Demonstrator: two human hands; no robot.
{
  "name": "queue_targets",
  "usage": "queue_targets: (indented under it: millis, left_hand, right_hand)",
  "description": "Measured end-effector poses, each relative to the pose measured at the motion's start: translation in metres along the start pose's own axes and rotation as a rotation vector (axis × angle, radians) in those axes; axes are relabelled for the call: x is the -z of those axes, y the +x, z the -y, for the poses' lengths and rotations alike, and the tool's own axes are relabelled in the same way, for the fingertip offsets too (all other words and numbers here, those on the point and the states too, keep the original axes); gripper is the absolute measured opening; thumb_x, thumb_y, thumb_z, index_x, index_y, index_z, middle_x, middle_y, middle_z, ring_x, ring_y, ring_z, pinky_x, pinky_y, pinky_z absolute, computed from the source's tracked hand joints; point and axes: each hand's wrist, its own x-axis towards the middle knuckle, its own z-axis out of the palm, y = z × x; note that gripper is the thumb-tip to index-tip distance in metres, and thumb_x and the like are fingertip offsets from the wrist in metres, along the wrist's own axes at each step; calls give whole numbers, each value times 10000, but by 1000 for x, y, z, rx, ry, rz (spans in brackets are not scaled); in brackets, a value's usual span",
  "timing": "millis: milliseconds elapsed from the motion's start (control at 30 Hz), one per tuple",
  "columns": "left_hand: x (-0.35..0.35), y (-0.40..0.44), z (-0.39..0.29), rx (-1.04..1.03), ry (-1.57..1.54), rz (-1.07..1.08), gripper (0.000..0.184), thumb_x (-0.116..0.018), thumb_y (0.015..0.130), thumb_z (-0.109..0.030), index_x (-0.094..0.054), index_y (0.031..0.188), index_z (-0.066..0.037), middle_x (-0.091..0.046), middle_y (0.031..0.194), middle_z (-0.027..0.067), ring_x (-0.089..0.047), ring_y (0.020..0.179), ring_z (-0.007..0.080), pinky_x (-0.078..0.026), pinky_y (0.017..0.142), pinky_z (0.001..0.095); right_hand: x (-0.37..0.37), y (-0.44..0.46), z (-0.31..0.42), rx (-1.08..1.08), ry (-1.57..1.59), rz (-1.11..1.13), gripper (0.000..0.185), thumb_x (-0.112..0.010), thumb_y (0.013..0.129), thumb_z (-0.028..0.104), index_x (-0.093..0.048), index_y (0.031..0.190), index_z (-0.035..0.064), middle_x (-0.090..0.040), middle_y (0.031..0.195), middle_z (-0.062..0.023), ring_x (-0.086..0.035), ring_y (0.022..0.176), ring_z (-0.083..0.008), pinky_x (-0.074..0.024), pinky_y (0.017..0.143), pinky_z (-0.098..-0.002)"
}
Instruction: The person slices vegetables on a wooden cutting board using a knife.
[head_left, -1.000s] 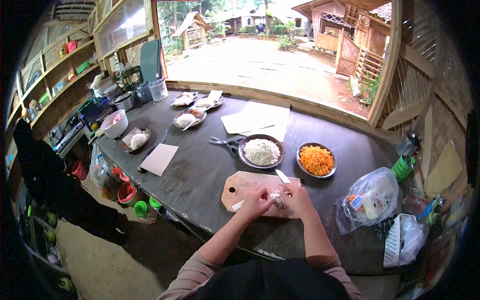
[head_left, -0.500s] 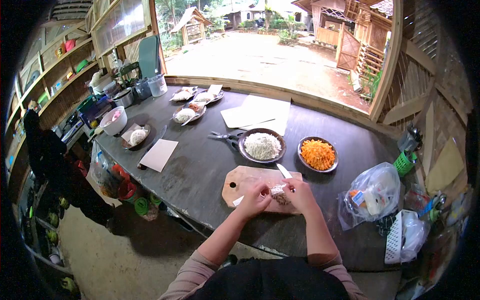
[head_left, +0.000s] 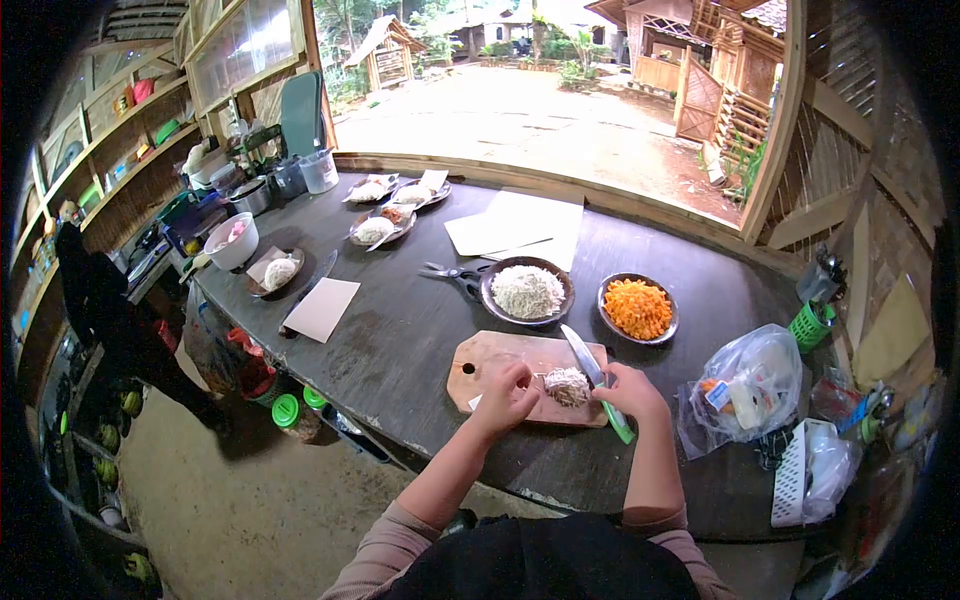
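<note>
My left hand (head_left: 506, 400) is closed in a pinch over the middle of the wooden cutting board (head_left: 490, 352); what its fingertips hold, if anything, is too small to make out. A small heap of pale shreds (head_left: 567, 387) lies between my hands on the board. My right hand (head_left: 634, 392) is closed at the knife (head_left: 582, 353), its fingertips around the part where blade meets green handle. The blade points away across the board's right end. Behind the board stand a bowl of white shreds (head_left: 527, 291) and a bowl of chopped orange pieces (head_left: 638, 309).
Scissors (head_left: 455, 274) and white sheets (head_left: 520, 228) lie behind the board. At right are a clear plastic bag (head_left: 755, 385) and a white basket (head_left: 790, 478). Small plates of food (head_left: 380, 230) and a beige card (head_left: 321, 309) are left. A person in dark clothes (head_left: 110, 310) stands far left.
My right hand has moved right, off the pale heap, and the heap shows more fully. The knife has shifted slightly right, and its green handle has come into view. The person at left has moved.
</note>
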Motion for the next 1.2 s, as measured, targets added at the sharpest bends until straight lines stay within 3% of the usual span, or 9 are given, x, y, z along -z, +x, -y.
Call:
queue_targets:
  millis: [67, 267, 400, 467, 500, 600, 667, 900, 1200]
  left_hand:
    - [1, 0, 2, -30, 72, -6, 156, -601, 766, -86, -476, 746, 6, -495, 695, 128, -500, 684, 252, -418, 633, 356]
    - [-1, -2, 6, 234, 116, -57, 147, -519, 771, -106, -490, 741, 35, -529, 722, 201, -535, 719, 338, -434, 673, 413]
    - [5, 0, 6, 193, 200, -76, 188, -509, 774, -128, -506, 724, 52, -553, 731, 232, -554, 730, 365, -441, 691, 434]
    - [8, -2, -2, 194, 249, -106, 191, -515, 757, -129, -517, 704, 55, -558, 710, 231, -558, 696, 358, -449, 670, 428]
    - [10, -2, -7, 196, 252, -109, 191, -515, 757, -129, -517, 704, 55, -558, 710, 231, -558, 696, 358, -449, 670, 428]
    - [17, -6, -16, 247, 206, -79, 198, -527, 748, -141, -517, 691, 49, -553, 689, 220, -551, 652, 342, -440, 622, 416]
    - [20, -10, -14, 211, 312, -98, 188, -547, 728, -131, -496, 665, 38, -531, 642, 202, -544, 614, 320, -422, 575, 407]
    - [32, -25, -2, 212, 291, -104, 206, -577, 728, -117, -449, 632, 12, -480, 584, 168, -511, 567, 285, -391, 535, 397]
    - [37, -41, -7, 213, 220, -110, 157, -588, 723, -81, -471, 666, 8, -485, 616, 139, -497, 575, 254, -391, 537, 376]
  right_hand:
    - [1, 0, 2, -11, -26, -3, 503, -787, 736, 230, -627, 1182, 63, -648, 820, -89, -620, 724, -187, -503, 668, -332]
    - [-1, 5, -8, -16, -54, 3, 497, -749, 760, 248, -610, 1194, 53, -665, 871, -115, -632, 759, -201, -513, 696, -345]
    - [5, -1, -2, 25, -16, -54, 478, -700, 789, 234, -599, 1216, 46, -670, 872, -122, -634, 761, -203, -512, 701, -346]
    - [13, -11, 11, -24, 34, -9, 464, -624, 799, 239, -599, 1203, 13, -657, 1119, -233, -645, 1037, -344, -506, 894, -407]
    - [16, -12, 13, -21, 35, -7, 464, -624, 799, 239, -599, 1203, 13, -657, 1119, -233, -645, 1037, -344, -506, 894, -407]
    - [15, -13, 10, -24, 104, 3, 445, -611, 807, 236, -605, 1205, 36, -664, 1094, -234, -648, 1012, -357, -504, 884, -413]
    - [9, -8, 1, 99, 100, -63, 470, -621, 825, 176, -566, 1269, 33, -641, 746, -95, -600, 613, -152, -495, 591, -314]
    - [25, -39, 37, 124, 195, 61, 408, -523, 912, 136, -541, 1317, 84, -612, 772, -63, -591, 591, -127, -492, 533, -293]
    - [-10, -76, 74, 207, 204, 338, 377, -469, 958, 120, -516, 1331, 103, -648, 861, -149, -630, 630, -204, -535, 622, -336]
